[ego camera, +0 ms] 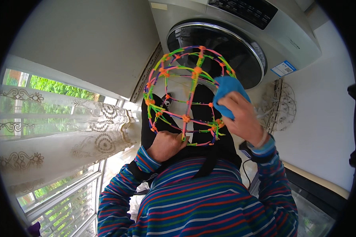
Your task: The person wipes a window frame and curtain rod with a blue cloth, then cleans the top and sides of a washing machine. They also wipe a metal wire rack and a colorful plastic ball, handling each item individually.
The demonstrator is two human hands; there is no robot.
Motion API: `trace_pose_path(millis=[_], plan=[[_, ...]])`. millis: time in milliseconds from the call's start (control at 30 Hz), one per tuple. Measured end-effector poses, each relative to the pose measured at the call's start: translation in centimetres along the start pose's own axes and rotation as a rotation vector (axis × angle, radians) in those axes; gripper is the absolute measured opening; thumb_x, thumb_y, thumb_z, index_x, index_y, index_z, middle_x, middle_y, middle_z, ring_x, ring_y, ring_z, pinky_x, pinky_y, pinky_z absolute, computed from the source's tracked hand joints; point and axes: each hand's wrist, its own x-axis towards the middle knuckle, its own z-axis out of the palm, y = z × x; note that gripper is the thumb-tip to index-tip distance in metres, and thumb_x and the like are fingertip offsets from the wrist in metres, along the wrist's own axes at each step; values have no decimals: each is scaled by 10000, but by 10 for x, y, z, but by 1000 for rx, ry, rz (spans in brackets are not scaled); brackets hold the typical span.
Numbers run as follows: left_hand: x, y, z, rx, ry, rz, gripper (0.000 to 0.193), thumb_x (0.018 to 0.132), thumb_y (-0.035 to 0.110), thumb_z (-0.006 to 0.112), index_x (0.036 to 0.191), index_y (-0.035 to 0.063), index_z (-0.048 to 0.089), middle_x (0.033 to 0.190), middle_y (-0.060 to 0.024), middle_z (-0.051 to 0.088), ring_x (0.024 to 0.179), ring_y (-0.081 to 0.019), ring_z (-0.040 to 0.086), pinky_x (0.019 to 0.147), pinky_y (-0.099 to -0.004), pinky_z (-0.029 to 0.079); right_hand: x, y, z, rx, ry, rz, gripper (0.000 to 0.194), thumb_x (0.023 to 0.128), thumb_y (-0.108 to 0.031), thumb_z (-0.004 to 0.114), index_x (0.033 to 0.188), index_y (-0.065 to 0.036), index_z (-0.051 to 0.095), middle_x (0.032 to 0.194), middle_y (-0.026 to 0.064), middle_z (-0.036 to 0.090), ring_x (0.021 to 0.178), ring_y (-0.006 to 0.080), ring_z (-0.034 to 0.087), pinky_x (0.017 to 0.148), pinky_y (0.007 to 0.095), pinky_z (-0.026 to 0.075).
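A multicoloured plastic expanding ball toy (197,70), spread wide into a hollow sphere with orange joints, is in front of me above my knees. My left hand (169,145) grips its lower edge near a green and pink strut. On the right side of the ball, a blue cloth (230,89) is bunched in my right hand (243,115), against the ball's struts. The fingertips of my right hand are partly hidden by the cloth.
Beyond the ball stands a front-loading washing machine (296,44) with a round dark door. A wire rack-like object (286,106) is beside the right wall. At the left, a sheer embroidered curtain (56,133) hangs before windows. A black cable (245,171) runs near my right side.
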Motion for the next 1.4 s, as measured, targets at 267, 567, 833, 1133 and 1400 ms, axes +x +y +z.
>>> trace_pose_path(millis=[267,567,833,1133,1400], plan=[[22,20,-7,6,-131,107,235,839,247,629,814,27,551,527,-99,546,498,-291,600,467,-387,472,12,-60,-64,96,302,-79,390,648,35,618,1028,-40,579,924,149,597,807,306,610,738,367,494],[20,33,-25,44,-279,228,176,794,174,612,754,24,528,546,-114,566,522,-283,617,508,-377,477,19,-3,-42,-225,104,-117,265,678,-2,598,940,-47,599,890,95,548,830,297,574,738,367,489],[54,34,-52,162,-346,360,90,734,97,596,722,24,544,579,-96,574,534,-267,629,496,-370,492,63,-8,-106,49,556,2,286,744,-10,560,1026,-38,602,845,123,601,660,227,598,644,324,503],[58,41,-63,252,-193,446,86,713,109,610,693,29,583,591,-73,568,536,-223,618,519,-351,484,28,-59,-48,-153,-204,-356,274,660,-9,651,919,-65,580,903,95,492,838,268,545,663,357,475],[38,38,-68,342,-341,539,113,723,137,589,667,52,540,533,-54,536,480,-204,568,488,-328,425,4,-38,-156,405,53,122,217,854,-84,553,1052,-21,617,893,113,661,755,236,659,670,330,516]])
